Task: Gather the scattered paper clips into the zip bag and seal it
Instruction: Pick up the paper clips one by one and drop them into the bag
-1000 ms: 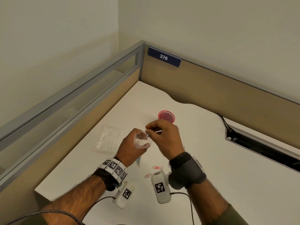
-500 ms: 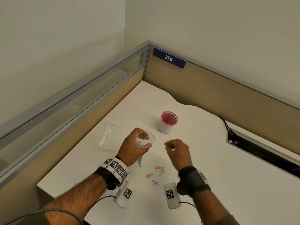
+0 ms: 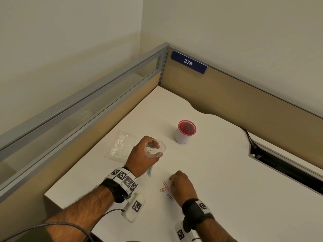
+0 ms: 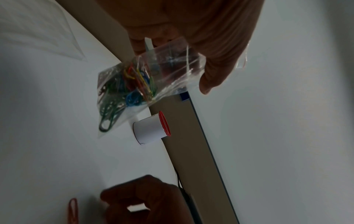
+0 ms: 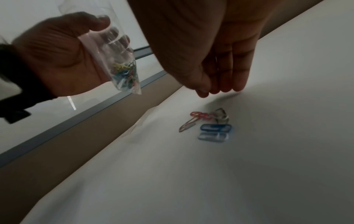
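Note:
My left hand point(image 3: 142, 157) holds a clear zip bag point(image 3: 155, 148) above the white desk, with its mouth held wide. Several coloured paper clips point(image 4: 126, 89) lie bunched in the bag's bottom point(image 5: 124, 72). On the desk, several loose clips remain: red ones point(image 3: 165, 186) point(image 5: 197, 117) and a blue one point(image 3: 170, 197) point(image 5: 215, 131). My right hand point(image 3: 181, 185) hovers low just right of them, its fingers point(image 5: 222, 78) relaxed and pointing down at the clips, holding nothing.
A white cup with a red rim point(image 3: 185, 132) stands behind the hands. A second clear bag point(image 3: 120, 145) lies flat to the left. Partition walls point(image 3: 227, 95) enclose the desk corner. A cable slot point(image 3: 286, 170) opens at the right.
My right hand left the bag's mouth, where it pinched a clip, and dropped down toward me to the loose clips. The left hand kept the bag roughly in place.

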A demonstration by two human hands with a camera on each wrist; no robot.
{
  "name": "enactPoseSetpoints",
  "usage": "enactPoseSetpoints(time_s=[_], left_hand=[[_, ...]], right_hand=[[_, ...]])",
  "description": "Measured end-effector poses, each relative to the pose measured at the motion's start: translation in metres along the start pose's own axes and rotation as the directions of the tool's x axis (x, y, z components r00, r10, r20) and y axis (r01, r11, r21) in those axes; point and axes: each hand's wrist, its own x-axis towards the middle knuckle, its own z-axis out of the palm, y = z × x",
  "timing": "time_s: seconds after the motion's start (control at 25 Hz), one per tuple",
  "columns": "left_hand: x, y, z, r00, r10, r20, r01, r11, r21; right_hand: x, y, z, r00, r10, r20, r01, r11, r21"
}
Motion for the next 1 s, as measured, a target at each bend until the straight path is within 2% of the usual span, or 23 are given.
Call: enactPoseSetpoints(time_s=[0.16, 0.32, 0.4, 0.52, 0.6, 0.68, 0.84, 1.0], left_hand=[[0.0, 0.0, 0.0, 1.0, 0.007, 0.016, -0.007, 1.0, -0.012], [0.002, 0.002, -0.003, 1.0, 0.01, -0.014, -0.01, 1.0, 0.003], [0.003, 0.003, -0.004, 1.0, 0.014, -0.022, -0.014, 1.0, -0.001], [0.002, 0.001, -0.004, 1.0, 0.002, -0.025, -0.002, 1.0, -0.011], [-0.001, 0.0, -0.003, 1.0, -0.001, -0.022, 0.001, 1.0, -0.009], [-0.003, -0.001, 0.0, 1.0, 0.005, -0.01, -0.005, 1.0, -0.008], [-0.007, 0.001, 0.006, 1.0, 0.013, 0.005, -0.013, 1.0, -0.01], [-0.009, 0.005, 0.008, 1.0, 0.022, 0.007, -0.022, 1.0, -0.003]], right_hand=[[0.007, -0.016, 0.006, 0.976, -0.169, 0.134, 0.175, 0.984, -0.03], [-0.002, -0.005, 0.015, 0.946, -0.298, 0.125, 0.317, 0.932, -0.175], [-0.007, 0.009, 0.011, 0.954, -0.278, 0.115, 0.295, 0.939, -0.176], [-0.019, 0.032, -0.002, 0.983, -0.17, 0.073, 0.173, 0.984, -0.035], [-0.032, 0.045, -0.009, 0.98, -0.146, 0.134, 0.148, 0.989, -0.007], [-0.042, 0.048, -0.006, 0.972, -0.149, 0.18, 0.165, 0.983, -0.076], [-0.048, 0.025, 0.016, 0.992, -0.106, 0.07, 0.115, 0.985, -0.13], [-0.035, 0.015, 0.015, 0.998, -0.061, 0.014, 0.062, 0.995, -0.076]])
